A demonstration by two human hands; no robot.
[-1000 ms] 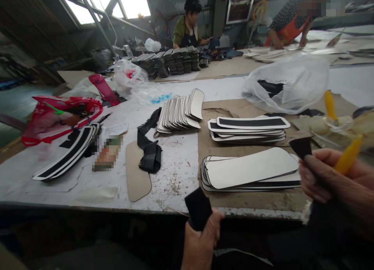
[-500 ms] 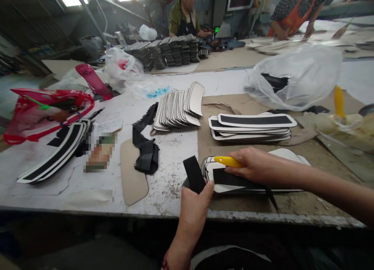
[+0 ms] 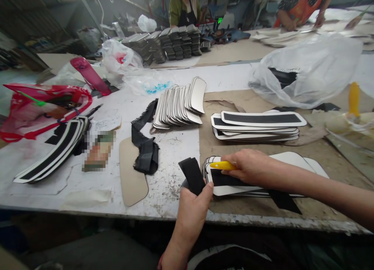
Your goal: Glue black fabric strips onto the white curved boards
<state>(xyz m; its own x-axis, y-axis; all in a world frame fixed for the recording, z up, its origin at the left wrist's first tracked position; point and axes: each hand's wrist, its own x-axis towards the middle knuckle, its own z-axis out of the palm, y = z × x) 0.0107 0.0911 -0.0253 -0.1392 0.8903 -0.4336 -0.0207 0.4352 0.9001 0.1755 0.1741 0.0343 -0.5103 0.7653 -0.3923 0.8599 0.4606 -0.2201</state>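
The left hand (image 3: 193, 207), nearest the table's front edge, is closed on folded black strips (image 3: 193, 175). The right hand (image 3: 248, 165), just beyond and to its right, grips a yellow handle (image 3: 222, 165) over a black band (image 3: 217, 176) on the panel stack (image 3: 286, 161); hand and forearm hide part of both. Beneath the stack, brown paper (image 3: 254, 209) covers the worktable (image 3: 169, 200), whose pale top is scuffed and flecked left of the left hand. There lies a beige panel (image 3: 133, 184), partly covered by a frayed black scrap (image 3: 147, 157); farther left, curved panels (image 3: 55, 151) rest near a red bag (image 3: 17, 118). Beyond the right hand is a second stack (image 3: 257, 124); left of that, a fanned row of pale pieces (image 3: 175, 108). Past the second stack, a translucent bag (image 3: 309, 75) blocks the view of the surface behind. In the dim room beyond both hands stand dark piles (image 3: 175, 44), a person in green sleeves (image 3: 175, 9) and, to the right, another in an orange apron (image 3: 304, 7).
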